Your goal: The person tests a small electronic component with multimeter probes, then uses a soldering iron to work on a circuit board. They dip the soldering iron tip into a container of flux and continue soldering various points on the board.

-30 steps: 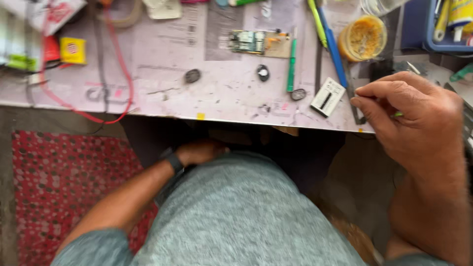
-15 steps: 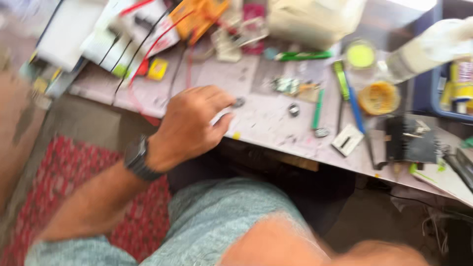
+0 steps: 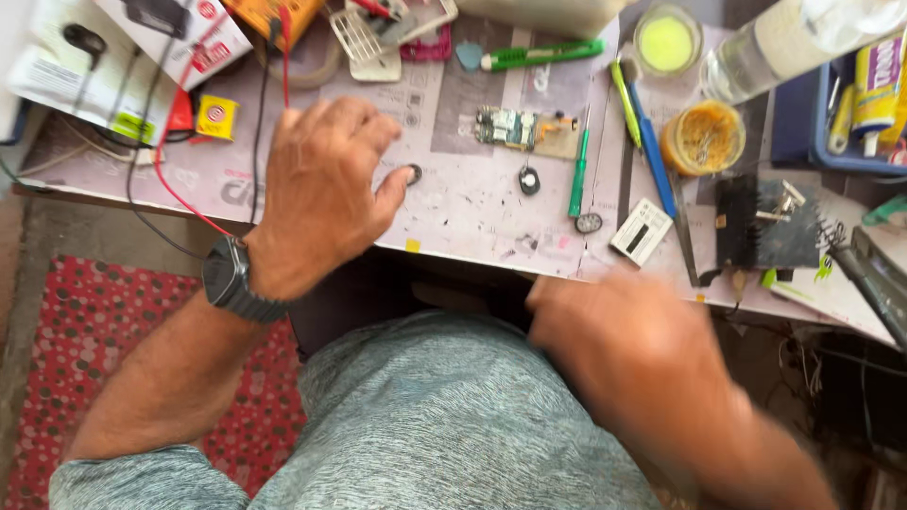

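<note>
Since half a second ago the left hand (image 3: 321, 189) has come further onto the surface (image 3: 463, 212), and the right hand (image 3: 628, 345), then barely in view, now sits below the surface's front edge, blurred with motion.

Palm down, the left hand has its fingers loosely spread and holds nothing; its thumb tip touches or lies just beside a small dark round part (image 3: 414, 174). A dark watch (image 3: 231, 280) is on that wrist. Whether the right hand is open or closed cannot be told through the blur.

At the back right stands a round jar (image 3: 704, 138) with amber-yellow contents and some small metal bits in it. Behind it is a small round tub (image 3: 667, 42) filled with pale yellow-green paste. A blue tray (image 3: 820, 127) at the right edge holds tubes and a clear bottle (image 3: 794, 38) lies beside it.

Right of the left hand a small circuit board (image 3: 524, 129) lies flat, its long side running left to right. A green screwdriver (image 3: 578, 175) lies just right of it, long axis nearly front to back, handle toward the person, tip pointing away. Near its handle end lies another dark oval part (image 3: 589, 223), and a third (image 3: 529, 180) sits below the board. A blue pen (image 3: 652, 156) slants alongside.
</note>
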